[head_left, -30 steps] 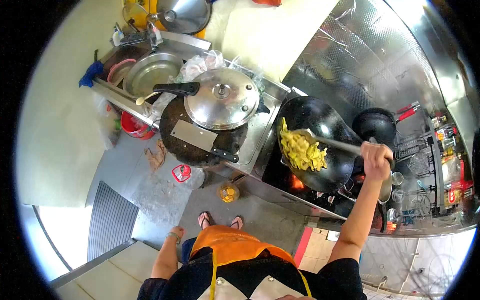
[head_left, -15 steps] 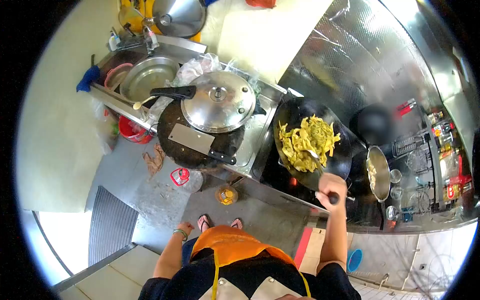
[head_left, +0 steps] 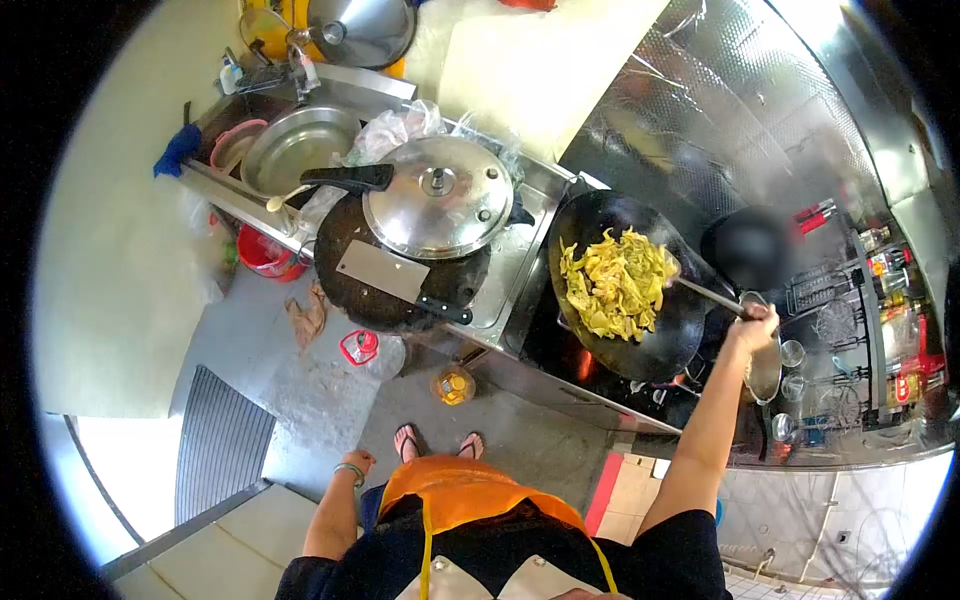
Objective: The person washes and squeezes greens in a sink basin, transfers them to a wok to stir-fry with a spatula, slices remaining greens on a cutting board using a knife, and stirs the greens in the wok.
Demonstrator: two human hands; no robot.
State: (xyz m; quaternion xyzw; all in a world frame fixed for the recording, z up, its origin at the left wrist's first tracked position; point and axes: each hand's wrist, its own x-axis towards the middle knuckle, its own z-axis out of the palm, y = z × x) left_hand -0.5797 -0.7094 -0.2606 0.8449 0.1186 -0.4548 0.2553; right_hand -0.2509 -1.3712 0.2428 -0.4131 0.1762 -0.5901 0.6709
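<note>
My right hand (head_left: 754,328) is closed around the long handle of a wok spatula (head_left: 708,292). The tool reaches left into a black wok (head_left: 640,360), its blade at the right edge of the food. Yellow-green sliced vegetables (head_left: 615,285) lie heaped in the wok. Down at my left side hangs my left hand (head_left: 357,461), with a band on the wrist. Its fingers look curled in, and nothing shows in them. A steel pan (head_left: 765,372) sits just below my right hand, partly covered by it.
Left of the stove, a cleaver (head_left: 383,270) and a pressure cooker (head_left: 436,197) rest on a round chopping board (head_left: 340,305). A sink basin (head_left: 300,150) lies farther left. Bottles (head_left: 890,300) line the right shelf. An oil jug (head_left: 453,384) and a large clear bottle (head_left: 375,355) stand on the floor.
My right hand has moved right and away from me, swinging the spatula from the food's near side to its right edge. The vegetables are more heaped together. My left hand has shifted slightly.
</note>
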